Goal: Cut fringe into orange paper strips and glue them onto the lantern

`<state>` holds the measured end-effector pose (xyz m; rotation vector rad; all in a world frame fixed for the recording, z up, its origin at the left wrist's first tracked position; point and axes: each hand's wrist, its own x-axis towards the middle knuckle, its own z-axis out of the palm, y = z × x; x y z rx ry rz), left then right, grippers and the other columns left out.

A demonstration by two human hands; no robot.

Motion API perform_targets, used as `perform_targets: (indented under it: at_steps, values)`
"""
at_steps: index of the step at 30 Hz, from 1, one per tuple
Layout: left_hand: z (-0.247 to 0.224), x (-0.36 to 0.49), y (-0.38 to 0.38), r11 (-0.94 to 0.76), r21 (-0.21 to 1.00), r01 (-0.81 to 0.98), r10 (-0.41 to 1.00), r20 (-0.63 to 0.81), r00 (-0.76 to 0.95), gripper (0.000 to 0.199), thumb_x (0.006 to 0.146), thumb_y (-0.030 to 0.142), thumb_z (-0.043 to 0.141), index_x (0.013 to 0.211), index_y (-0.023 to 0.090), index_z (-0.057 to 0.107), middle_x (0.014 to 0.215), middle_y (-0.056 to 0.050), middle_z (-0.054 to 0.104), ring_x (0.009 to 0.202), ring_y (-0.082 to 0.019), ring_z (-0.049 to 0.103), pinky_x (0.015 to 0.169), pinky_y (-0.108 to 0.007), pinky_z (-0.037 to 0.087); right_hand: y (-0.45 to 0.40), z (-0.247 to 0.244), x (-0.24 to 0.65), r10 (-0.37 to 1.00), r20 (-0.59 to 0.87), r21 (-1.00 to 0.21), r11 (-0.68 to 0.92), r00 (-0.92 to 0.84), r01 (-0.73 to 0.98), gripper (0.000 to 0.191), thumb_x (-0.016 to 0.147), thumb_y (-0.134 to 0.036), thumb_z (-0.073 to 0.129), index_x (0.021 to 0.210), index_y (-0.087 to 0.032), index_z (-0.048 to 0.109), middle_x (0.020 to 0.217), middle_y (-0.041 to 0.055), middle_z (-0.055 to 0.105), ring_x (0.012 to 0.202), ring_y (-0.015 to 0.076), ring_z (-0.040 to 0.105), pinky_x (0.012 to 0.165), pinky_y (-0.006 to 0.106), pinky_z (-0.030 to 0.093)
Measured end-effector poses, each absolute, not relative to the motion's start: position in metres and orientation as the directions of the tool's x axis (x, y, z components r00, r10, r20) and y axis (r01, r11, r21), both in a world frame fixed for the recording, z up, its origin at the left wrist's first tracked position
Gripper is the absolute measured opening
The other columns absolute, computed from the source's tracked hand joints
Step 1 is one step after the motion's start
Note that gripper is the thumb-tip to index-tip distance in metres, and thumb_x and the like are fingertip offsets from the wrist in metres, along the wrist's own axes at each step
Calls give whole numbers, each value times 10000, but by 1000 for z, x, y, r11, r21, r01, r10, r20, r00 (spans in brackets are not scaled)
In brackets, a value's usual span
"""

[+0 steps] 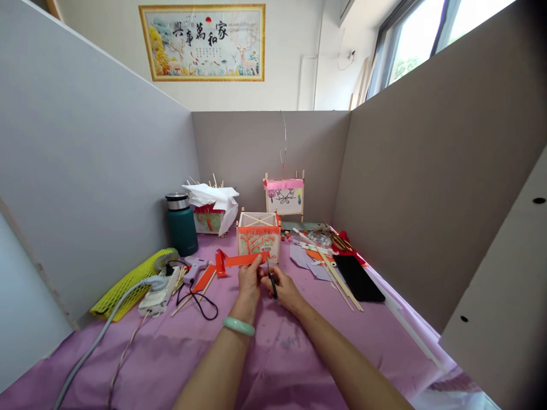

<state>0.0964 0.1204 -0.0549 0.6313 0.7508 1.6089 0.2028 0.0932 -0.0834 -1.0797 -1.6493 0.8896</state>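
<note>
My left hand (250, 280), with a pale green bangle (238, 326) at the wrist, pinches an orange paper strip (240, 261) that runs off to the left and ends in a folded part. Black-handled scissors (272, 280) are held by my right hand (285, 289), their blades pointing up at the strip's right end. Whether the blades touch the paper is too small to tell. Just behind both hands stands a box-shaped lantern (258, 242) with a stick frame, white panels, an orange drawing and an orange fringe along its top edge.
A green bottle (182, 225) and a paper-topped lantern (209, 219) stand back left. Nearer are a power strip (159, 293), a glue gun (195, 269) and yellow netting (128, 285). Right lie wooden sticks (337, 276), a black phone (358, 278) and paper scraps. Another lantern (285, 199) hangs behind.
</note>
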Motion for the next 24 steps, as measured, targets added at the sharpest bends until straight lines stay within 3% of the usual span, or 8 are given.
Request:
perform_targets:
  at_steps: [8,17,24]
  values:
    - [-53,95,121,-138,739,-659,982,16,-188,460,422,395,867,563,176,488,358,85,414,323,-54,345,370,-208,264,90,-80,202,926,324,-880,370,-193,297,281,815,-479,583,935,-228,540,598,-58,569,532,133,558,539,233,399]
    - [-57,93,123,-116,774,-622,988,25,-153,448,476,432,845,536,179,480,350,68,422,330,-70,370,383,-220,274,88,-82,201,898,413,-757,432,-154,490,242,831,-429,575,973,-233,568,649,-38,593,590,144,556,553,222,369]
    - [-59,93,124,-103,771,-628,991,25,-132,440,470,419,849,546,179,488,354,69,431,339,-71,378,392,-219,288,87,-81,201,898,411,-743,428,-154,515,243,850,-441,551,975,-233,562,643,-35,597,592,151,563,551,223,359]
